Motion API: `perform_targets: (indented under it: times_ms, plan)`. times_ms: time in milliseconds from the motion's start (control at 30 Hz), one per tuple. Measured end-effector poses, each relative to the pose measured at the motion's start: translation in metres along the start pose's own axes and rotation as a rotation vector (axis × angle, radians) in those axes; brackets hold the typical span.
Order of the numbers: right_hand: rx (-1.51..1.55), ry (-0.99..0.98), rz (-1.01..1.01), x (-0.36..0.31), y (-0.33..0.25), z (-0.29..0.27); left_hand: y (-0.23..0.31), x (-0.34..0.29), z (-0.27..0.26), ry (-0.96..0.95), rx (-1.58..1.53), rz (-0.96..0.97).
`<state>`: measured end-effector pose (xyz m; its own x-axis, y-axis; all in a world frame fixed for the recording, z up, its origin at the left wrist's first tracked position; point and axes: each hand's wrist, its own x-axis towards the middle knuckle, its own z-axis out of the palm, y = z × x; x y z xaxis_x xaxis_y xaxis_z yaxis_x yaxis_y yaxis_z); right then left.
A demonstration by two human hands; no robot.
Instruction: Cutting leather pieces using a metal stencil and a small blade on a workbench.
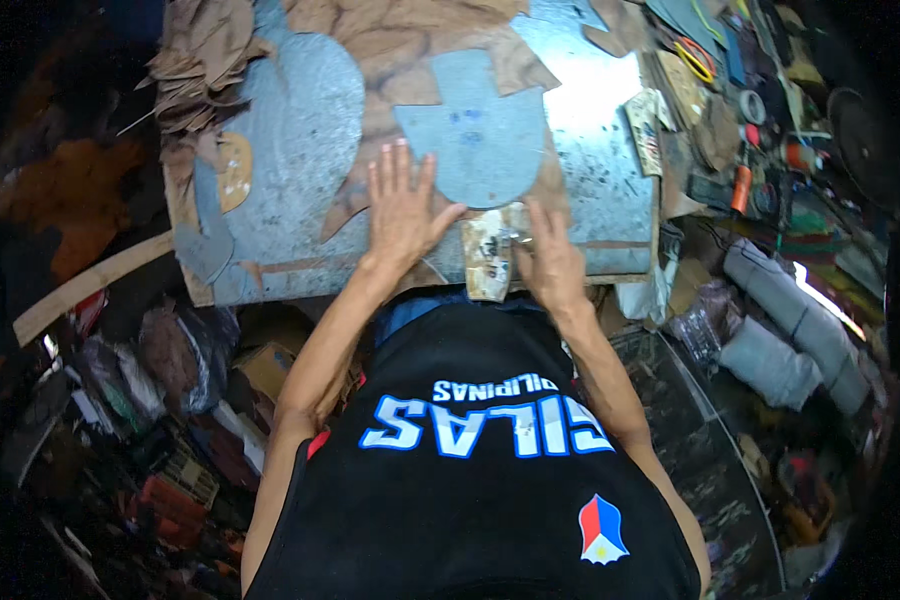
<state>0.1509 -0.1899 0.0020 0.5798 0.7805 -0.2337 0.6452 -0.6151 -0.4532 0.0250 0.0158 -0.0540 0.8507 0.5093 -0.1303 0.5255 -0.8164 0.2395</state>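
A grey flat template [477, 140] with a rounded near edge and stepped sides lies on a piece of marbled brown leather [395, 55]. My left hand [405, 215] is spread flat at the template's left, over the leather's edge, its thumb reaching to the template's lower rim. Close to the table's front edge lies a worn, whitish, tape-covered block [486, 260], its upper end near the template. My right hand [552, 255] is at the block's right side, fingers pointing away from me. Motion smears it, and whether it holds something small and shiny is unclear.
The metal-topped work table [590, 130] carries a large grey rounded pattern piece [315, 110] and crumpled brown scraps [205, 60] at left. At right are yellow-handled scissors [695, 60], an orange-handled tool [741, 189] and tape rolls [752, 106]. Wrapped rolls [795, 300] stand lower right.
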Motion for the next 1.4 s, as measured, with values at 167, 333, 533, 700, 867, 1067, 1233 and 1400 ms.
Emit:
perform_targets:
  times_ms: [167, 333, 533, 700, 867, 1067, 1233, 1400]
  plan:
    - [0.035, 0.115, -0.007, -0.008, 0.027, -0.012, 0.035, 0.008, 0.004, -0.079, -0.118, 0.058]
    - [-0.092, 0.153, 0.095, -0.013, 0.065, -0.028, 0.061, 0.012, 0.016, 0.067, -0.113, 0.21]
    - [-0.219, 0.296, 0.265, 0.001, 0.108, -0.055, 0.082, 0.007, 0.025, 0.075, -0.215, 0.334]
    - [-0.331, 0.333, 0.37, 0.01, 0.121, -0.064, 0.061, -0.021, 0.015, 0.0, -0.313, 0.436]
    - [-0.193, 0.414, 0.175, 0.053, 0.088, -0.066, 0.027, -0.065, -0.013, -0.081, -0.163, 0.13]
    - [-0.194, 0.158, 0.272, 0.12, 0.074, -0.077, 0.014, -0.096, -0.016, -0.074, -0.139, 0.027]
    - [-0.191, 0.218, 0.073, 0.144, 0.104, -0.069, 0.01, -0.119, -0.02, -0.07, -0.155, 0.065]
    - [-0.114, 0.186, 0.016, 0.172, 0.089, -0.075, 0.005, -0.121, -0.039, 0.01, -0.24, 0.113]
